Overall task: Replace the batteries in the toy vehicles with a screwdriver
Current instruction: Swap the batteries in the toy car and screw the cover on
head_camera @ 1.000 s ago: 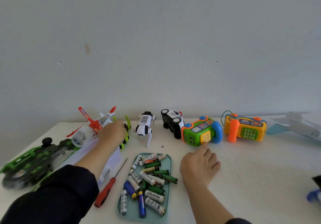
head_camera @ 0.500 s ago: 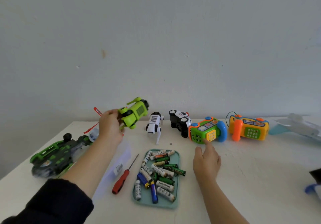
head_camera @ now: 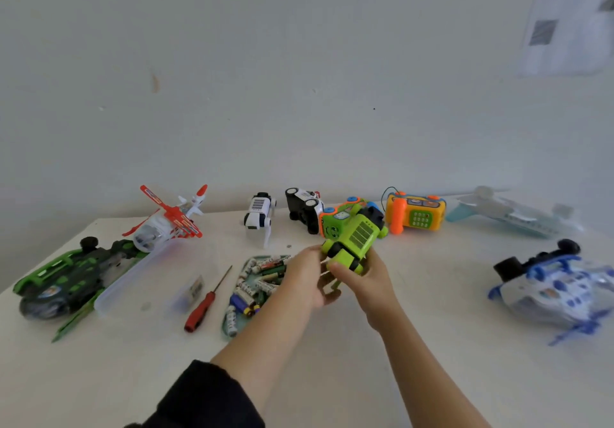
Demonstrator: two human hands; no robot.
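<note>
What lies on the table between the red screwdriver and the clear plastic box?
In the head view, a small clear bag with a label lies between the red screwdriver and the clear plastic box; otherwise bare table.

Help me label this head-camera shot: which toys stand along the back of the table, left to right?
Red and white helicopter → white robot dog → black and white car → orange toy phone → pale blue plane. The green toy phone is left out, half hidden behind the held toy.
</note>
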